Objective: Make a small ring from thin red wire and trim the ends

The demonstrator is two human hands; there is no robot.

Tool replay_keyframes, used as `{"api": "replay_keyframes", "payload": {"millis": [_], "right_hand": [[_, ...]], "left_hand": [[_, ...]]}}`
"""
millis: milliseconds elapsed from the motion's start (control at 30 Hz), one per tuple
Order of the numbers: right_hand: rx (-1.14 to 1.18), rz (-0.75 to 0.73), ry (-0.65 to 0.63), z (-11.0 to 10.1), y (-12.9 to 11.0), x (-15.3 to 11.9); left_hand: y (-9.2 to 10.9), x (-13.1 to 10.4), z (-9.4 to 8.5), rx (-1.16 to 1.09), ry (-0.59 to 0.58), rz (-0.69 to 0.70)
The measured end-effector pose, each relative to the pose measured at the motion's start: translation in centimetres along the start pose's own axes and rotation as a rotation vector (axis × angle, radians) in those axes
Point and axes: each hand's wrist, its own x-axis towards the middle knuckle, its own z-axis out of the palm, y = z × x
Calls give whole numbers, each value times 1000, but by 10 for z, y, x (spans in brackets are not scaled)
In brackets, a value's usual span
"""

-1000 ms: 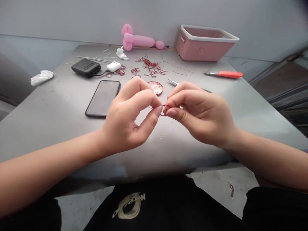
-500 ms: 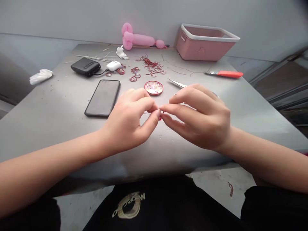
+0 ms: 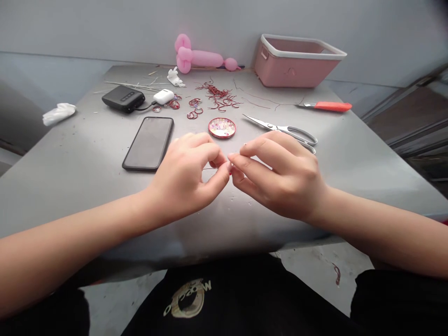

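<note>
My left hand (image 3: pixel 192 175) pinches a thin dark cord (image 3: pixel 210 168) between thumb and forefinger, and a bit of the cord shows inside the curl of its fingers. My right hand (image 3: pixel 280 175) meets it fingertip to fingertip, its thumb and forefinger closed around the same spot. A tiny red piece (image 3: pixel 230 173) peeks out there; the rest is hidden by the fingertips. Just beyond the hands sits a round red-rimmed dish (image 3: pixel 222 128) of pale and pink beads. Scissors (image 3: pixel 280 128) lie behind my right hand, blades pointing left.
A phone (image 3: pixel 149 143) lies left of my left hand. Behind are a black power device (image 3: pixel 123 98), white earbud case (image 3: pixel 163 96), beaded red rings (image 3: pixel 194 113), red cord pieces (image 3: pixel 220 93), a red-handled cutter (image 3: pixel 332 107), pink balloon (image 3: pixel 206 58) and pink bin (image 3: pixel 296 70).
My right hand has shifted left and slightly down, uncovering the scissors' handles. The red piece between the fingertips shows less.
</note>
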Motion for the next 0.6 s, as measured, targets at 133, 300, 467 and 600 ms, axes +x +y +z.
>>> {"api": "replay_keyframes", "payload": {"millis": [133,300,467,600], "right_hand": [[-17,-16,-4,0,2,0],[46,-100,-24,-1,8,1],[178,-171,-89,1,19,0],[194,-223,-92,4,26,-1]], "left_hand": [[-1,0,0,15,-14,-15],[-1,1,1,16,-48,3],[-3,0,2,26,-78,42],[-4,0,3,39,-72,71]]}}
